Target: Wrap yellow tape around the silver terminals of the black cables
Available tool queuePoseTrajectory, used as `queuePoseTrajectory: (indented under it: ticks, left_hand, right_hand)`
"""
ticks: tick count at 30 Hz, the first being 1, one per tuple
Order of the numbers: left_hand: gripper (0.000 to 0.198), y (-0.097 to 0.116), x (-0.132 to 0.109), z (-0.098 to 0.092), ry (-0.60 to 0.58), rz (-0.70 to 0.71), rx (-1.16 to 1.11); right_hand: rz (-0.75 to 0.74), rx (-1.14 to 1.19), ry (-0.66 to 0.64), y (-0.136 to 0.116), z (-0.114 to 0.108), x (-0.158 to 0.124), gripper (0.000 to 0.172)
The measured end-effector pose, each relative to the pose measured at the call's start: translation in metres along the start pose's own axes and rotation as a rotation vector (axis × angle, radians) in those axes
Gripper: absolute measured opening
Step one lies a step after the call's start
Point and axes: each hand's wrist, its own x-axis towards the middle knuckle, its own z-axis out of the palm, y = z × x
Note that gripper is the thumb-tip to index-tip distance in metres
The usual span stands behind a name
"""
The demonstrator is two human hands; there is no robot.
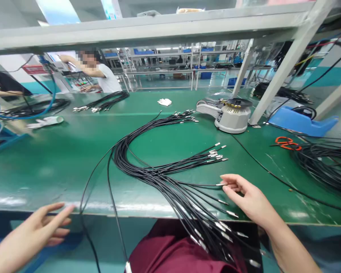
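Observation:
A thick bundle of black cables (136,172) with silver metal ends curves over the green table. One set of ends (216,154) lies on the tabletop, while several others hang over the front edge above my lap. At the bundle's right side my right hand (246,197) pinches one cable (206,185) by its metal end, between thumb and fingers. My left hand (49,227) is just off the front edge at the left, fingers stretched and apart, holding nothing. Close to its fingertips, two cables (86,227) droop over the edge.
A round grey tape dispenser (233,117) stands at the back right. Orange-handled scissors (287,143), a cable coil (326,167) and a blue holder (301,120) lie to the right. White gloves (47,122) and another cable bundle (105,101) are at the far left. A person (102,74) sits opposite.

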Motion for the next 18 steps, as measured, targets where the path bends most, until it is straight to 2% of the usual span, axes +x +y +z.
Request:
queuePoseTrajectory:
  ticks: [1,5,10,15,18]
  left_hand:
    - [0.041,-0.002,-0.006,0.012,0.039,-0.098,-0.070]
    - [0.050,0.014,-0.026,0.052,0.028,-0.094,-0.224]
    - [0.050,0.049,-0.042,0.080,-0.260,-0.132,-0.515]
    - [0.036,0.105,-0.048,0.125,-0.388,-0.136,-0.792]
    - [0.029,0.108,-0.042,0.139,-0.488,-0.150,-0.789]
  right_hand:
    - [-0.019,-0.010,-0.018,-0.002,0.000,0.000,0.030]
    - [-0.090,-0.109,-0.045,-0.014,0.002,-0.006,0.019]
    - [-0.110,-0.129,-0.037,-0.029,0.005,-0.024,0.016]
    - [-0.126,-0.145,-0.012,-0.039,0.006,-0.031,0.014]
    - [-0.171,-0.198,0.019,-0.040,0.005,-0.029,0.014]
